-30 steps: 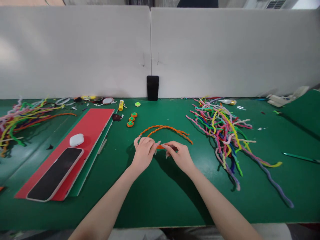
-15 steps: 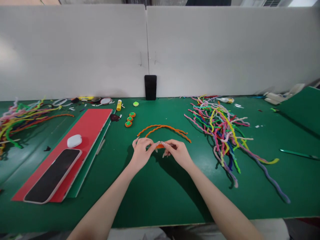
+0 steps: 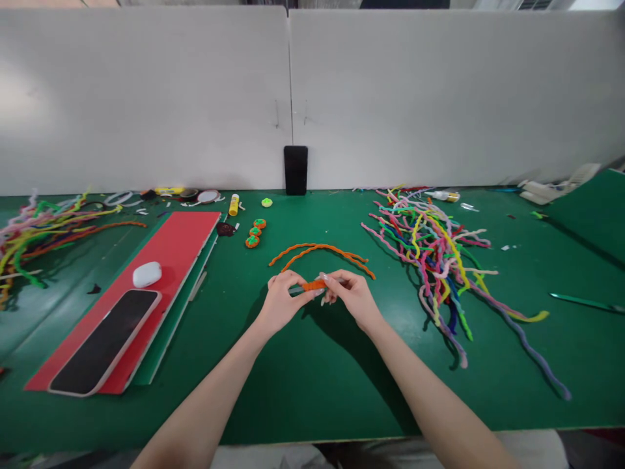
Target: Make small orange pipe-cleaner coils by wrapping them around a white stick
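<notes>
My left hand [image 3: 282, 301] and my right hand [image 3: 352, 297] meet over the middle of the green table. Between them is an orange pipe cleaner [image 3: 313, 285], wound in a tight coil around a thin greyish rod [image 3: 295, 290]. Left fingers pinch the coil and rod from one side; right thumb and fingertips press on the coil's other end. Most of the rod is hidden by the fingers. Just beyond the hands, loose orange pipe cleaners [image 3: 319, 246] lie in an arc. Farther left sit several small orange coils with green tops [image 3: 254, 232].
A heap of coloured pipe cleaners [image 3: 439, 254] lies right, another [image 3: 43, 234] far left. A red board [image 3: 180, 244] carries a phone [image 3: 105, 342] and a white case [image 3: 147, 274]. A glue stick [image 3: 234, 205] and an upright black phone [image 3: 295, 170] stand behind.
The fingers have shifted apart and turned, so more of the orange coil and part of the rod now show. Both hands keep their hold; the view has moved slightly.
</notes>
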